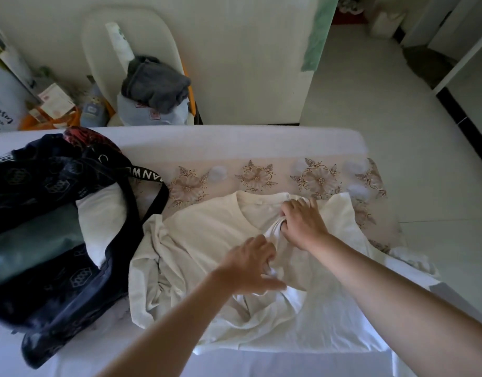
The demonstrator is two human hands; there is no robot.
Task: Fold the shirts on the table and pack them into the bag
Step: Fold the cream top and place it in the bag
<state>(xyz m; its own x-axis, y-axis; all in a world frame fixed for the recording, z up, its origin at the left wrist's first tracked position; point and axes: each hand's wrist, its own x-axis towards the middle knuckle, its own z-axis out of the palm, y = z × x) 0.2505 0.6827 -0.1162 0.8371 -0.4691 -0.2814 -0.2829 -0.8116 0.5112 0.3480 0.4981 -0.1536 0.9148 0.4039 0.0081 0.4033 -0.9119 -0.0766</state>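
Head view: I see the cream shirt (201, 240) lying rumpled on the table (234, 142), under both hands. The right hand (302, 221) grips a bunch of cloth just beside the collar. The left hand (248, 268) lies on the shirt just below it, thumb stretched out, fingertips sunk in a fold; I cannot tell whether they pinch. The dark bag (57, 240) sits open left of the left hand, just beside the shirt.

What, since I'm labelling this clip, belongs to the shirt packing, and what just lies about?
Job: shirt, bag, folded clothes in it, left hand, right hand.
Lying about: grey garment, chair, bottle, boxes, floral cloth.
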